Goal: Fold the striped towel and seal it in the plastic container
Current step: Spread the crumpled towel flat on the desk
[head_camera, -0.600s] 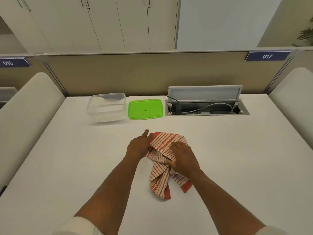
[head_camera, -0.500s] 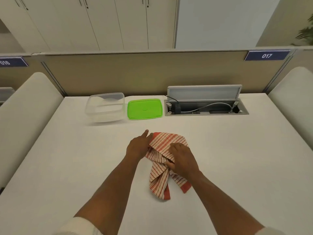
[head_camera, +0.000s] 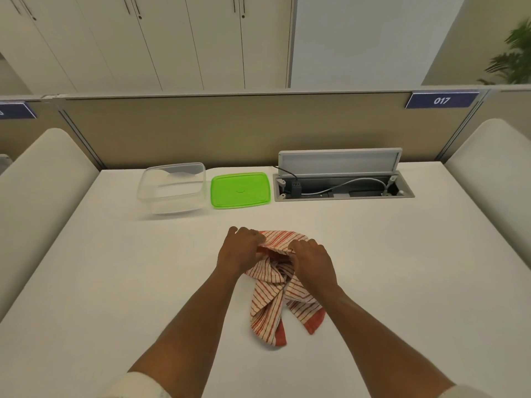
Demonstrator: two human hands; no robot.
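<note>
Striped towel point(head_camera: 273, 297): crumpled on the white worktop point(head_camera: 388, 268), just below the centre of the frame.
Left hand point(head_camera: 240, 252): fingers closed on the towel's upper left edge.
Right hand point(head_camera: 311, 264): fingers closed on the upper edge, beside the left hand.
Plastic container point(head_camera: 172, 188): clear, open, upper left of centre, well apart from the towel.
Green lid point(head_camera: 240, 190): flat on the worktop, just right of the container.
Cable box point(head_camera: 342, 185): open, right of the lid.

Two bare forearms reach forward, side by side. The left hand point(head_camera: 240, 251) and right hand point(head_camera: 311, 261) curl palm-down, fingers bent, nearly touching.
</note>
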